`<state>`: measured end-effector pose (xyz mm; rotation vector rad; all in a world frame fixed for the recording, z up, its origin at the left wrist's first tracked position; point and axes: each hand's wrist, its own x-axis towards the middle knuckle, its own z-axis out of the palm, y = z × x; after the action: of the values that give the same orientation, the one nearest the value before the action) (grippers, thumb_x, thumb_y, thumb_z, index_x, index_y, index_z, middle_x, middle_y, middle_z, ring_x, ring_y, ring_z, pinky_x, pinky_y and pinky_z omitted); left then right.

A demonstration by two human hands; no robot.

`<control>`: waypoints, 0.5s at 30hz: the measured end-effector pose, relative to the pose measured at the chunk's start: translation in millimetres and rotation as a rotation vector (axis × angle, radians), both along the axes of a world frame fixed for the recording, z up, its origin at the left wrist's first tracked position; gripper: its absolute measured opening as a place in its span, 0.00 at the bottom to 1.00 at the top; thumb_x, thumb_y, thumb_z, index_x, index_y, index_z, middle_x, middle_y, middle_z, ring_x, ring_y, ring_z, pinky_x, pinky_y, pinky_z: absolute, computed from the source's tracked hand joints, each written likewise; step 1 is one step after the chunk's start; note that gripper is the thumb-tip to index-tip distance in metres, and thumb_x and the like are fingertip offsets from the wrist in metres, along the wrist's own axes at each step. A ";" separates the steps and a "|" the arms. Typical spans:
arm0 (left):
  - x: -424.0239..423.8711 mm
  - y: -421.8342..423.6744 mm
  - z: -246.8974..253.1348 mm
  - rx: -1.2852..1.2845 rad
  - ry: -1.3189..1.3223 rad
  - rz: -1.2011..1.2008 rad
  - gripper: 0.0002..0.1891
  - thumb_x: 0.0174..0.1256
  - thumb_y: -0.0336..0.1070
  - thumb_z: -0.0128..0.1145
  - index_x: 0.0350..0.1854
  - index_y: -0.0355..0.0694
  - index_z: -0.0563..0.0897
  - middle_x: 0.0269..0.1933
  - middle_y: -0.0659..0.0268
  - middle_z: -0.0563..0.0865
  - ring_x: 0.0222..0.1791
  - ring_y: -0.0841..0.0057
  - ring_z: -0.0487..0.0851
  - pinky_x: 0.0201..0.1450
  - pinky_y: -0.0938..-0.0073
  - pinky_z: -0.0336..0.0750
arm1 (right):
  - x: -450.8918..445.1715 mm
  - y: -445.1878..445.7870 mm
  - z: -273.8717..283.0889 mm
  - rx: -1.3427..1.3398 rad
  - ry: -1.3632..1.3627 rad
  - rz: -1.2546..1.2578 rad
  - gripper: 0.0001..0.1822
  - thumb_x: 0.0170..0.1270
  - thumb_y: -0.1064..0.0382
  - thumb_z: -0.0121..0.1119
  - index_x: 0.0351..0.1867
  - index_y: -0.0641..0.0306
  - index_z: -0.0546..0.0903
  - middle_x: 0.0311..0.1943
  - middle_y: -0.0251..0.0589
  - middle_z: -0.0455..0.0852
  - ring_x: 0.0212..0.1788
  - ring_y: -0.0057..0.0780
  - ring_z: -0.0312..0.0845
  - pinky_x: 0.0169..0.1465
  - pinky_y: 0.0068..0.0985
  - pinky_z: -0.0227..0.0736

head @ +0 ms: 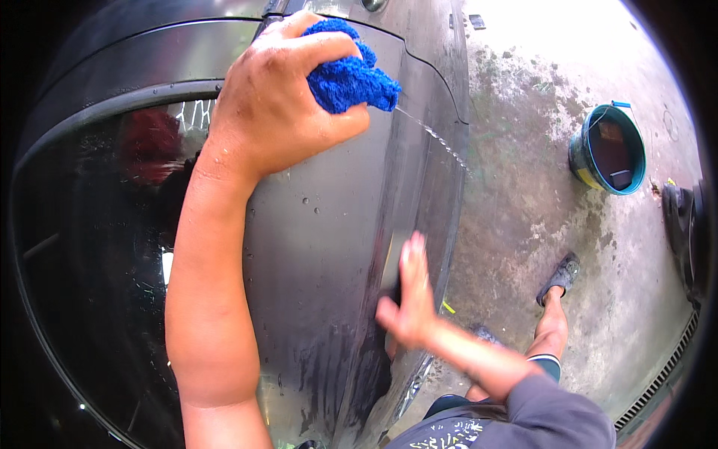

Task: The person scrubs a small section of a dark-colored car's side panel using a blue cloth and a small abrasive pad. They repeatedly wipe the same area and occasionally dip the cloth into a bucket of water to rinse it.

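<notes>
My left hand [280,95] squeezes a bunched blue microfibre cloth [350,84] above a dark car body panel [320,241]. A thin stream of water [432,134] runs from the cloth down to the right. Lower down, my right hand [412,297] lies along the panel's ridge, fingers extended and blurred. Under its fingers and thumb is a flat greyish pad [394,261], mostly covered; its exact kind cannot be told. Water beads dot the panel, and the lower part looks wet and streaked.
A dark car window [95,269] fills the left side. On the stained concrete floor [516,224] stands a teal bucket [578,149] with dark liquid and items inside. My shod foot [561,275] is below it. A drain grate [656,365] and a black object [681,224] lie at right.
</notes>
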<state>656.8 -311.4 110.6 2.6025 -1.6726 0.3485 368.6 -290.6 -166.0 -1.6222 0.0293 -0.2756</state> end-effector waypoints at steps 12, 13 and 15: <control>-0.5 -6.0 8.7 0.025 -0.005 0.012 0.20 0.50 0.38 0.79 0.47 0.43 0.91 0.53 0.55 0.90 0.50 0.56 0.91 0.58 0.62 0.85 | -68.7 26.2 13.4 0.072 -0.024 0.060 0.58 0.75 0.41 0.62 0.91 0.72 0.43 0.90 0.73 0.41 0.92 0.68 0.34 0.90 0.58 0.33; 2.4 -4.2 8.0 0.025 0.001 -0.005 0.20 0.50 0.38 0.79 0.47 0.43 0.91 0.52 0.56 0.89 0.50 0.56 0.91 0.58 0.62 0.85 | -50.2 21.6 4.8 0.076 -0.036 0.002 0.57 0.75 0.42 0.62 0.91 0.71 0.44 0.90 0.72 0.41 0.92 0.68 0.34 0.90 0.58 0.34; -2.5 5.8 8.7 0.040 0.012 0.003 0.20 0.50 0.38 0.79 0.48 0.43 0.91 0.52 0.56 0.89 0.49 0.57 0.91 0.57 0.62 0.85 | 37.4 -13.4 -15.2 0.072 -0.050 -0.130 0.53 0.78 0.46 0.61 0.91 0.70 0.45 0.91 0.67 0.41 0.93 0.64 0.34 0.91 0.55 0.35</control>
<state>654.2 -305.6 119.3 2.6292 -1.6897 0.3016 406.0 -304.1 -181.2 -1.5439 0.1053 -0.4104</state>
